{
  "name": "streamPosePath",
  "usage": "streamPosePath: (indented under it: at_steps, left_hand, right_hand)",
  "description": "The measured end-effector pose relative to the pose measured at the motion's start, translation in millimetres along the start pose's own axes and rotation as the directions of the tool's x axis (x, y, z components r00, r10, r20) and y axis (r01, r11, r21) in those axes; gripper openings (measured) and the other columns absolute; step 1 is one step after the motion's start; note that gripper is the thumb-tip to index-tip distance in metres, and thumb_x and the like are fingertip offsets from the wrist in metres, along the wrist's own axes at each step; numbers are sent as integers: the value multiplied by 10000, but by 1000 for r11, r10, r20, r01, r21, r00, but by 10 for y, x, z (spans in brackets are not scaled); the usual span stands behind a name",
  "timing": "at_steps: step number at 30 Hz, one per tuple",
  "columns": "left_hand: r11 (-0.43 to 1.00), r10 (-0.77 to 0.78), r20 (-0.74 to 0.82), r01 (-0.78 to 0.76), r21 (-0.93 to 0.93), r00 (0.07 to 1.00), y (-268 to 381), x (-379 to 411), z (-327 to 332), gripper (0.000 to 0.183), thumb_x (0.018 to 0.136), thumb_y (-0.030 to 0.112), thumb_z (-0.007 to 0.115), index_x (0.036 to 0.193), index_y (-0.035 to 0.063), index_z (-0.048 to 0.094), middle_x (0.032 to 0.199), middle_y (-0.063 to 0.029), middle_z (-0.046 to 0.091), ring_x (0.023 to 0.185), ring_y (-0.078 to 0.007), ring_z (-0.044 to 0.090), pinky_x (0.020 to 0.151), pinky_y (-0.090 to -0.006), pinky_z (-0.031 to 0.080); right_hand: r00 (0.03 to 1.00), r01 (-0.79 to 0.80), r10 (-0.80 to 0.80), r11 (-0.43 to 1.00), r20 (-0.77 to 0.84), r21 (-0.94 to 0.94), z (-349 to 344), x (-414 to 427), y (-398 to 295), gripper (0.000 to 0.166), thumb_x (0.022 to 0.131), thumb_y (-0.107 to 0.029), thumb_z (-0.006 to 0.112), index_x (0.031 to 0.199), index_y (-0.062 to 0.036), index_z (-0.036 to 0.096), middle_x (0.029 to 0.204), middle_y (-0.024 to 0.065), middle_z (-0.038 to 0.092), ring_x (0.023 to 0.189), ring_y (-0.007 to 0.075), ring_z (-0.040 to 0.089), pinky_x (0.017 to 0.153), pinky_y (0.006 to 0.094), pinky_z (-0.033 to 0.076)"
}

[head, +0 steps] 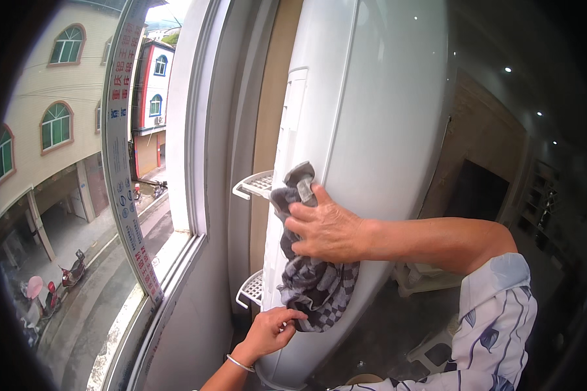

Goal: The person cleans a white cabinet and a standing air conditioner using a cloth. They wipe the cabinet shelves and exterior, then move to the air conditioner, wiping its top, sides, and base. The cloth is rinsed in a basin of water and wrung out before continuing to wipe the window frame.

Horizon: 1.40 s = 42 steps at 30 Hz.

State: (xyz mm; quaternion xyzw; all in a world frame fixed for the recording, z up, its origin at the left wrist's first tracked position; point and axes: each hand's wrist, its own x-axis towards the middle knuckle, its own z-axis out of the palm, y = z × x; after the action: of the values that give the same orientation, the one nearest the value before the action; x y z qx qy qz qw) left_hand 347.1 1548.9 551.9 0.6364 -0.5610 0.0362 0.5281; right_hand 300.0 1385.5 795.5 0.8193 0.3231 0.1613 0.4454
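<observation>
A crumpled dark grey and white checked cloth (323,288) is bunched under my right hand (325,229), which presses it to the side of a tall white appliance (386,122). The curved casing looks like that of a floor-standing air conditioner. Part of the cloth hangs below the hand, and a pale tag shows near its top. My left hand (276,330), with a bangle at the wrist, is lower down by the cloth's bottom edge. Its index finger overlaps the cloth; whether it grips any fabric is not clear.
Two white grid brackets (257,183) jut from the appliance's back towards the curtain (242,146). On the left is an open window with a metal frame (127,146), above a street with parked scooters (73,269). A plastic stool (433,349) stands at lower right.
</observation>
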Motion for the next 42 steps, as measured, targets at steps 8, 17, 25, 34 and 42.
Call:
streamPosePath:
  at_steps: [8,17,25,34,42]
  left_hand:
    - [990,-25,209,53,-129,978,181,-70,-244,334,794,-50,565,1047,96,725,842,-42,699,693,-147,651,643,-261,526]
    - [990,36,179,-10,-143,983,291,130,-180,355,774,-87,557,1034,80,732,835,-52,699,726,-137,673,676,-245,532]
    - [991,48,285,-11,-130,957,215,235,-17,345,761,-96,559,1005,79,730,825,-52,696,711,-149,675,656,-252,533]
    - [982,91,148,-64,-177,985,341,462,390,368,747,-111,554,1007,85,725,823,-70,693,680,-182,668,605,-266,525]
    - [997,-39,175,50,-57,984,499,255,366,215,793,-87,556,887,23,714,782,-82,692,690,-174,668,634,-264,522]
  right_hand:
    - [673,-643,86,560,-735,-523,-1257,-247,1673,289,817,-226,684,1063,-375,717,1107,-18,631,1070,221,561,800,473,400]
    - [-276,-537,956,-237,97,810,-1112,-2005,2914,635,946,-523,505,1346,-30,495,1256,216,603,1050,449,629,667,632,537]
    - [-216,-325,896,-441,388,837,349,-3227,1821,571,944,-415,543,1343,-9,494,1302,218,568,1084,430,607,692,616,494]
    - [-211,-351,961,-244,178,904,311,-3257,707,538,939,-339,569,1349,1,492,1304,210,568,1125,378,595,814,526,483]
    - [-83,-123,994,58,-69,991,1131,-2394,-217,515,933,-271,592,1353,9,490,1305,203,568,1160,331,584,922,446,473]
